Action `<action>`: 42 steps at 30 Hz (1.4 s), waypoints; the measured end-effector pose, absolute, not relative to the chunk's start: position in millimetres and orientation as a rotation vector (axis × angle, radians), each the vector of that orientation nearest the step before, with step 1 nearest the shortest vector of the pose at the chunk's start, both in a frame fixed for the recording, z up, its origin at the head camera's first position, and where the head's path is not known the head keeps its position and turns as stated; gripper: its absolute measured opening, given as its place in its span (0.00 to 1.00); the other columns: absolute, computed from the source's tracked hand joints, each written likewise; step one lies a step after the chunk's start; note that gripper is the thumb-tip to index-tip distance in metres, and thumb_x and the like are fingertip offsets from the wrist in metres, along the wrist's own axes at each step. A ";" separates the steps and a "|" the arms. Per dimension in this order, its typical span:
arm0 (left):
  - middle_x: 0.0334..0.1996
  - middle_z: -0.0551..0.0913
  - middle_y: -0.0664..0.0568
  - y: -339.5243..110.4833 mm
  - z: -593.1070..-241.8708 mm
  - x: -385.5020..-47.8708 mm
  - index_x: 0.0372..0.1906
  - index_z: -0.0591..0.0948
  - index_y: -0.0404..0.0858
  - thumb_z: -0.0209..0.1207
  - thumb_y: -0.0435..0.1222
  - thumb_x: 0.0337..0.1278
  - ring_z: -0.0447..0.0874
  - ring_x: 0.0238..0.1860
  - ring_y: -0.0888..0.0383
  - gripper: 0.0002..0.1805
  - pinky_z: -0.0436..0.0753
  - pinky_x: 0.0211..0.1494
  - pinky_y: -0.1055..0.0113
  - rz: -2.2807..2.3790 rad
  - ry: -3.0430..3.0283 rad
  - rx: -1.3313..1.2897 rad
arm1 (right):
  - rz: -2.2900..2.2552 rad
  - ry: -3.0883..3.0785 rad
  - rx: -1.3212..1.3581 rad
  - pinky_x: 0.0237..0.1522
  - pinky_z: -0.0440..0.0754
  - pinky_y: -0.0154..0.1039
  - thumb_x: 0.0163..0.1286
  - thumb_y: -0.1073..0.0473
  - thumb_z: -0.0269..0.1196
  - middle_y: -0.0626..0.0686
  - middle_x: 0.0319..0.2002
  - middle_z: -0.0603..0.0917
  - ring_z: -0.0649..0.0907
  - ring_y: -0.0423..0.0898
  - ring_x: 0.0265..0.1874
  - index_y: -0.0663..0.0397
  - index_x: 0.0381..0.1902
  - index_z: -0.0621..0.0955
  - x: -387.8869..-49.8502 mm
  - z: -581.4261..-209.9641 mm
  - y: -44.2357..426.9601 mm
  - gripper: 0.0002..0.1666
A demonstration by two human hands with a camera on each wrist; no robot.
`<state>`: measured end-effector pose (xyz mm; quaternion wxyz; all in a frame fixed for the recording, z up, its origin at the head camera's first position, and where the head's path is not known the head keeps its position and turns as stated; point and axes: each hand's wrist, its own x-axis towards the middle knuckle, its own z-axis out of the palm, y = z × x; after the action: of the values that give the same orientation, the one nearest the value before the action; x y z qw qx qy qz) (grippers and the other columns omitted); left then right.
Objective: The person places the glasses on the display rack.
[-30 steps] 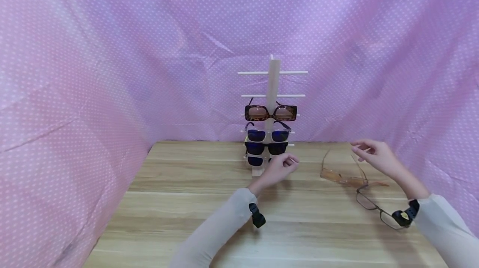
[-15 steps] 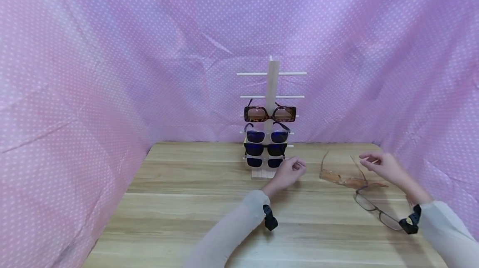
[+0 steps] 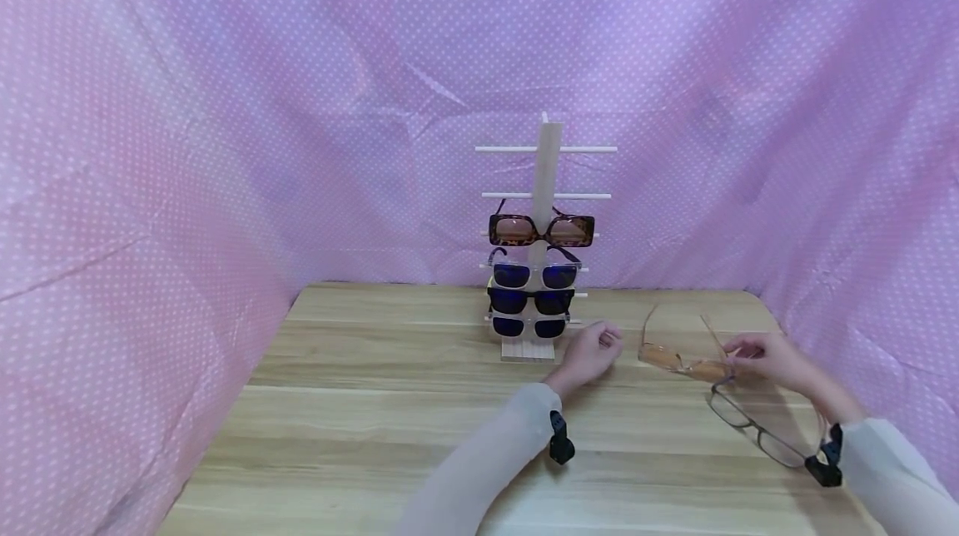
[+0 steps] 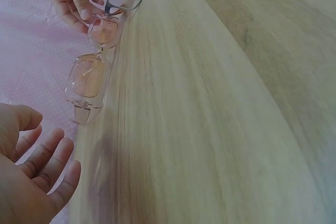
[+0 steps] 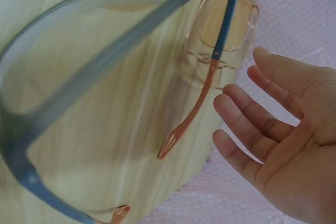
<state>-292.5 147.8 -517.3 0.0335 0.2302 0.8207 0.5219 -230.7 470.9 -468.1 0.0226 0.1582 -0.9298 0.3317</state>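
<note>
Glasses with a clear peach frame and orange lenses [image 3: 661, 357] rest on the table at the right, temples stretching back. My right hand [image 3: 775, 361] hovers at their right end. In the right wrist view its fingers [image 5: 252, 119] are loosely bent around nothing, and contact with the frame cannot be confirmed. Grey-framed eyeglasses [image 5: 113, 53] with orange temple tips lie nearer me, below that hand. My left hand [image 3: 588, 353] is low over the table, between the stand and the orange glasses. Its fingers [image 4: 55, 163] are relaxed, and it holds nothing.
A wooden display stand [image 3: 547, 166] with crossbars stands mid-table. Tortoiseshell sunglasses [image 3: 541, 238] hang above several dark-lensed sunglasses [image 3: 532, 301]; its two upper bars carry none. Pink dotted cloth [image 3: 375, 103] surrounds the wooden table [image 3: 360, 403].
My right hand has come down and slightly right to the orange glasses. My left hand has shifted right and a little toward me, away from the stand's lowest sunglasses.
</note>
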 end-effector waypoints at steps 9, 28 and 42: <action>0.42 0.89 0.52 158.1 -520.8 -293.2 0.53 0.85 0.38 0.58 0.35 0.68 0.84 0.41 0.66 0.13 0.80 0.48 0.77 1.626 2.490 0.678 | 1.073 -2.751 0.590 0.27 0.79 0.24 0.56 0.78 0.70 0.54 0.24 0.88 0.83 0.29 0.24 0.78 0.38 0.81 -230.4 -477.5 475.1 0.12; 0.43 0.90 0.55 172.7 -527.1 -292.6 0.57 0.85 0.44 0.59 0.38 0.70 0.85 0.44 0.66 0.14 0.79 0.49 0.76 1.463 2.580 0.658 | 0.935 -2.810 0.456 0.30 0.77 0.21 0.60 0.70 0.72 0.41 0.27 0.89 0.80 0.24 0.27 0.69 0.35 0.86 -229.0 -483.5 474.7 0.06; 0.42 0.90 0.51 169.3 -532.6 -297.2 0.51 0.87 0.41 0.60 0.34 0.69 0.84 0.40 0.68 0.11 0.78 0.46 0.80 1.539 2.523 0.734 | 0.977 -2.865 0.450 0.32 0.77 0.23 0.65 0.69 0.68 0.47 0.28 0.89 0.79 0.24 0.29 0.69 0.36 0.86 -234.0 -483.4 463.4 0.05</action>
<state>-297.2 169.3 -532.6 0.0480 0.2407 0.8276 0.5048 -234.0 463.4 -483.4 0.0406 0.1470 -0.9355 0.3188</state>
